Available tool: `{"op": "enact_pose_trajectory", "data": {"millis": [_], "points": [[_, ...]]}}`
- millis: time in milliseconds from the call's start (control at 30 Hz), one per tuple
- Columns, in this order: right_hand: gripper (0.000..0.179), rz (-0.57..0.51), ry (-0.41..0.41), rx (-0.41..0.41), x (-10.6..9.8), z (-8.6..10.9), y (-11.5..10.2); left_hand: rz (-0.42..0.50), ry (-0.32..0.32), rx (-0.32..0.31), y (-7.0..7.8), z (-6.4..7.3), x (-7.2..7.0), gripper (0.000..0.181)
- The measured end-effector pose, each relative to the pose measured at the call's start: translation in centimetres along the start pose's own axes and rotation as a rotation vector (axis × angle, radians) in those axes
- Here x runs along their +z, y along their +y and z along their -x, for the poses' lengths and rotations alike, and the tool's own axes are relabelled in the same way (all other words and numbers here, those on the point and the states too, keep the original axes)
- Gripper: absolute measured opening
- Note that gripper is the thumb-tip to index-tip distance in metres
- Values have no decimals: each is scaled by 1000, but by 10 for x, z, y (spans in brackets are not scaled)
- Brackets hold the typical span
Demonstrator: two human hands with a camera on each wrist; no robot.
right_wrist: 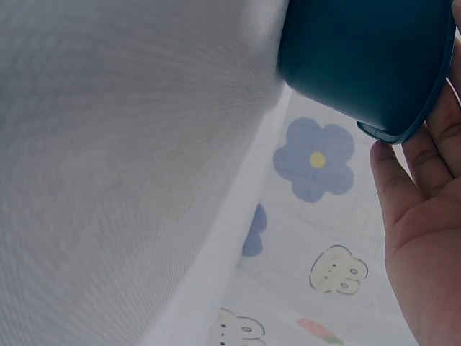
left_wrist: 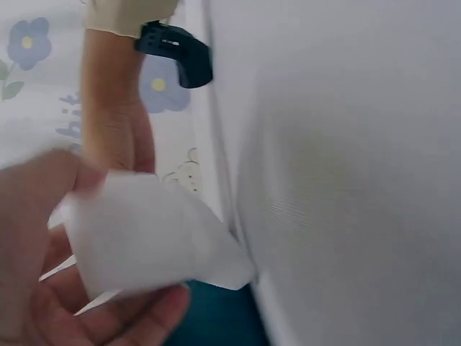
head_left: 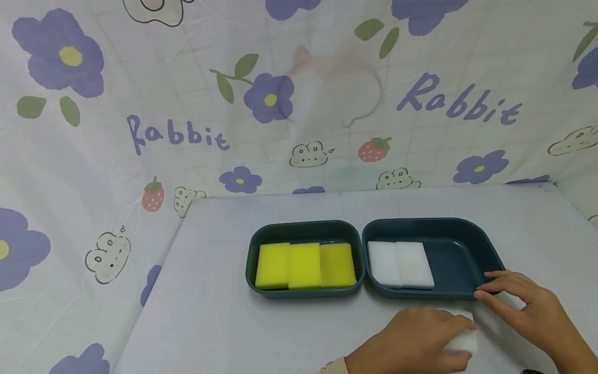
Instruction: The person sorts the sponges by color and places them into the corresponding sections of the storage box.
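Observation:
My left hand [head_left: 416, 340] grips a white sponge [head_left: 462, 340] low over the table, just in front of the right tray. In the left wrist view the sponge [left_wrist: 137, 234] sits between thumb and curled fingers, its far end narrowing to a corner. My right hand [head_left: 528, 301] holds the front right corner of the dark teal tray [head_left: 460, 259], thumb outside and fingers over the rim. From the right wrist view, fingertips meet the tray's rim [right_wrist: 403, 137]. Two white sponges [head_left: 399, 265] lie side by side in that tray's left half.
A second teal tray [head_left: 303, 293] stands close against the left side of the first, with three yellow sponges [head_left: 304, 266] in a row. Both are on a white-covered table [head_left: 210, 291]. Behind hangs a patterned curtain [head_left: 187, 93]. A small dark object [head_left: 536, 371] shows at the bottom edge.

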State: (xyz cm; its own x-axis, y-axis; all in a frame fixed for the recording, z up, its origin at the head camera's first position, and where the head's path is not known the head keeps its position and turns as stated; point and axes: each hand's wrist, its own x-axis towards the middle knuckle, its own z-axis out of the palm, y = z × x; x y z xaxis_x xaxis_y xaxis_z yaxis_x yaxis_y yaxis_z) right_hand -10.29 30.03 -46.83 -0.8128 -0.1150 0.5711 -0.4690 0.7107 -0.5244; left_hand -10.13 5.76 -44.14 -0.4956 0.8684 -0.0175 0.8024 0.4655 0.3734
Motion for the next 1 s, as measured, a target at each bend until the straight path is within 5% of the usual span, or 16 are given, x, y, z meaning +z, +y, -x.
{"op": "enact_pose_trajectory", "data": {"millis": [167, 300, 400, 567, 733, 833, 1000], "points": [[32, 14, -11, 5, -1, 0, 0, 240, 161, -7, 6, 4, -10, 40], [31, 35, -16, 6, 0, 0, 0, 386, 122, -35, 7, 4, -11, 48], [31, 35, -14, 3, 1, 0, 0, 265, 61, -93, 8, 1, -8, 50], [31, 34, -7, 2, -1, -1, 1, -2, 66, -187, 15, -5, 5, 48], [31, 31, -5, 12, -1, -1, 1, -175, -122, -233, 29, -18, 17, 65], [30, 26, -8, 21, 0, 0, 0, -236, -188, -222, 33, -18, 27, 66], [28, 28, -10, 33, 1, 1, -1, -268, -228, -299, 32, -16, 37, 67]]}}
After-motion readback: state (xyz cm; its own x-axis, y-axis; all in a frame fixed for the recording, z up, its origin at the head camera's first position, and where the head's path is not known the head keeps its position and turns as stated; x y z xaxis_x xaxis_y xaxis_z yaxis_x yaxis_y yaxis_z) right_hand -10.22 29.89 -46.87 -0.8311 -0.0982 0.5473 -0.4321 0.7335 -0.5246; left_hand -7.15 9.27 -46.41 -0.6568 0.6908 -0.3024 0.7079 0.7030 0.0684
